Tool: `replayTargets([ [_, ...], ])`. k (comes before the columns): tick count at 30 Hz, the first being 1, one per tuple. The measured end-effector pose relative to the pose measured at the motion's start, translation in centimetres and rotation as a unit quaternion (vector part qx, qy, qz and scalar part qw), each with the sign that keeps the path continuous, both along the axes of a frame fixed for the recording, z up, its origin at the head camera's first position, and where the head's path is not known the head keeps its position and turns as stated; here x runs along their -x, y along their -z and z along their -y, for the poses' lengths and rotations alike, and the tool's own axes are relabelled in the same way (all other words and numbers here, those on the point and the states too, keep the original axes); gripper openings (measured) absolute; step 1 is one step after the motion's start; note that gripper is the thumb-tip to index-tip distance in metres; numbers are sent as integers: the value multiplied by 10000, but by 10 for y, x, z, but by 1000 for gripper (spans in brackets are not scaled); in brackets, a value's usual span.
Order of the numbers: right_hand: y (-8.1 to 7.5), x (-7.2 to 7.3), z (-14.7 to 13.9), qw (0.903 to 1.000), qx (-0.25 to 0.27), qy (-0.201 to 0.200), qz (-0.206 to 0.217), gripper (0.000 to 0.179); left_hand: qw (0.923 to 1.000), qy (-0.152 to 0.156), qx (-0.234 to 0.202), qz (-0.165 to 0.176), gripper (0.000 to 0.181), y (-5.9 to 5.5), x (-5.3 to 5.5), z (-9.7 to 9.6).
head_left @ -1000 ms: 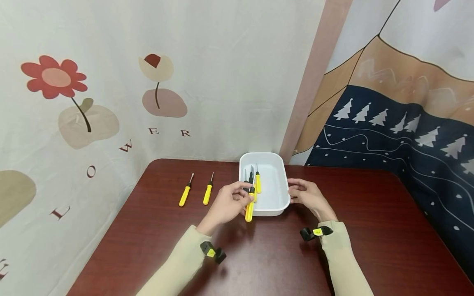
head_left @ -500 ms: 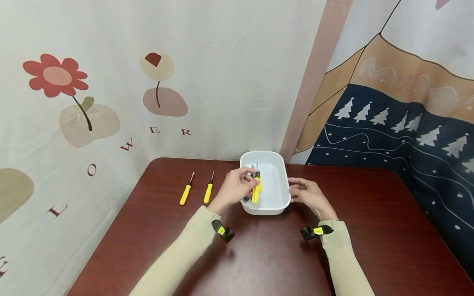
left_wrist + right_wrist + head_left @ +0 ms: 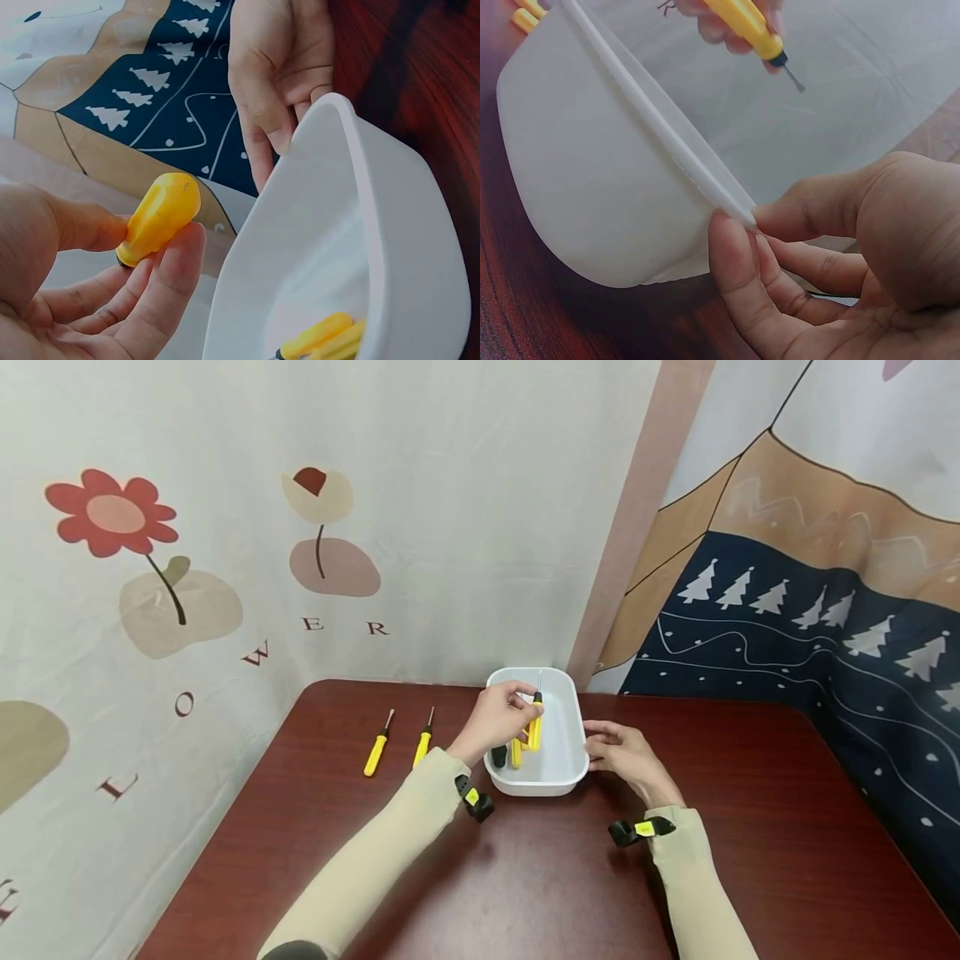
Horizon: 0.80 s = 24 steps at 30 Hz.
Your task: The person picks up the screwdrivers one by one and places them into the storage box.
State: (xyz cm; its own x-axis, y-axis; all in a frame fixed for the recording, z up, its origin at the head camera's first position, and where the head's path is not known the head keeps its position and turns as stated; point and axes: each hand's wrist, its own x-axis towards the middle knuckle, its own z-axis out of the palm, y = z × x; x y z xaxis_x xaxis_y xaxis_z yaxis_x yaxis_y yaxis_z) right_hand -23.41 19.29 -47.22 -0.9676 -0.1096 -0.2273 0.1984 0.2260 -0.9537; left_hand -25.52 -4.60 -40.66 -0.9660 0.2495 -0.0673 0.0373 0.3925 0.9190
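Observation:
My left hand (image 3: 501, 717) pinches a yellow-handled screwdriver (image 3: 536, 723) above the white plastic bin (image 3: 557, 768). In the left wrist view its yellow handle (image 3: 161, 217) sits between thumb and fingertips; the right wrist view shows the flat metal tip (image 3: 795, 79) pointing away from the handle. At the bin's right side, my right hand (image 3: 626, 760) pinches the rim between thumb and fingers, seen closely in the right wrist view. Inside the bin lie more screwdrivers with yellow handles (image 3: 319, 334) and a dark handle (image 3: 499, 755), partly hidden behind the left hand.
Two yellow screwdrivers lie on the dark red table (image 3: 570, 877) left of the bin: one farther left (image 3: 377, 747), and one (image 3: 422, 746) whose handle end is partly covered by the left sleeve. A printed curtain (image 3: 450, 527) hangs right behind the table's back edge.
My left hand has carried the screwdriver rightward and farther back, from the bin's near left edge to over its middle. The right hand has stayed on the rim.

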Motion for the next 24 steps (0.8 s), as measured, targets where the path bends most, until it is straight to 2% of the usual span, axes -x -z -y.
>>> replayTargets([
  [6,-2,0,0,10000,-27,3,39,48,9997,12,69,215,37,0,11,-11],
  [16,0,-1,0,10000,36,11,63,48,9986,11,345,409,37,10,32,-25],
  [24,-1,0,0,10000,5,10,94,48,9964,-105,617,578,36,16,39,-33],
])
